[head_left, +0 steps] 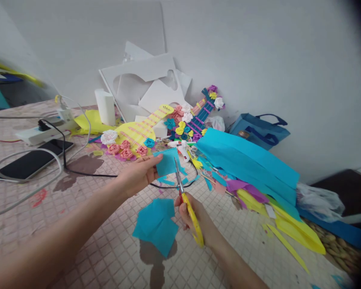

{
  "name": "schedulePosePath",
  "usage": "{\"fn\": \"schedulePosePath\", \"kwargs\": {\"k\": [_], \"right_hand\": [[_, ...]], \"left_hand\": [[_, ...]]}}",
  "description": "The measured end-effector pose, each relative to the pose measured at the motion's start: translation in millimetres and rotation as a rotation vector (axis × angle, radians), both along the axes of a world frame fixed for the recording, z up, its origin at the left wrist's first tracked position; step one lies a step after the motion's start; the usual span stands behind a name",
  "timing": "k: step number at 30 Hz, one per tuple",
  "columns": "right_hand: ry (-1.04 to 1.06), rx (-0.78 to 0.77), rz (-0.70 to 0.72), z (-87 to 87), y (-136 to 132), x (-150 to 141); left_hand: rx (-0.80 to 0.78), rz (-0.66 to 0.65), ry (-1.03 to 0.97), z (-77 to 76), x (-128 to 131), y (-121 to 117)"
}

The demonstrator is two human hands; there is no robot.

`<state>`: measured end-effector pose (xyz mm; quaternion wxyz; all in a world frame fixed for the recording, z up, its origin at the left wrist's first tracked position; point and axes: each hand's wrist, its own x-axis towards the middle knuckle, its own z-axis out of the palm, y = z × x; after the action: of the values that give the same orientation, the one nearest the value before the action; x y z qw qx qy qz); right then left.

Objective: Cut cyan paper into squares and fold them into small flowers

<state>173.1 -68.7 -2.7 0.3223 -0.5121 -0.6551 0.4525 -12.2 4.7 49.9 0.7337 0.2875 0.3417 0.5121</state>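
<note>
Over the middle of the bench [108, 249], raised off its tile-patterned top, is a thin turquoise paper square [168, 161] with soft, matte faces. The left hand [141, 176] pinches it along its left side, thumb on top. The right hand [205, 221] grips scissors [189, 206] with smooth yellow handles; their slim metal blades reach the square's right side.

Nearer the person, a fanned stack of turquoise pieces [156, 224] lies flat, its pointed corners jutting out at several angles. Narrow turquoise strips and a white glue gun [184, 152] lie beyond the hands.

Toward the bench's far edge rests a flat yellow guitar shape [135, 134] striped in pale pink and trimmed with crinkled rosettes: coral, 1 white, 1 blue. Just right of it, a dark blue guitar shape [203, 114] stands tilted among ruffled flowers. Stiff white boards [156, 64], 1 with a curved cut-out, lean on the wall behind.

Along the bench's right side stretches a long folded turquoise sheet [246, 160], with purple paper [246, 190] and creased yellow paper [301, 228] beside it. Near the left edge lie a glossy black phone [27, 164] and a white plastic power strip [36, 134].
</note>
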Motion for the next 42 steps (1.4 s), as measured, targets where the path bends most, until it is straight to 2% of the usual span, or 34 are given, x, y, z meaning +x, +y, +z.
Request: {"fn": "schedulePosePath", "kwargs": {"k": [9,21,26,30,35,42], "right_hand": [[-0.005,-0.027,-0.005,0.5,1,-2],[0.087,-0.157,-0.048,0.1,-2,-7],[0.091,-0.153,-0.079,-7.2,0,-7],[0.068,-0.115,-0.045,-11.1,0,-4],[0.057,-0.027,0.021,-9.8,0,-1],[0.028,-0.003,0.020,-6.1,0,-1]], "left_hand": [[-0.003,-0.018,0.001,2.0,-2,0],[0.011,-0.043,-0.009,0.8,-3,1],[0.000,-0.034,-0.002,2.9,-4,1],[-0.016,-0.031,-0.001,5.2,-3,0],[-0.005,-0.044,0.012,4.0,-3,0],[0.003,-0.093,0.002,-0.9,-4,0]]}}
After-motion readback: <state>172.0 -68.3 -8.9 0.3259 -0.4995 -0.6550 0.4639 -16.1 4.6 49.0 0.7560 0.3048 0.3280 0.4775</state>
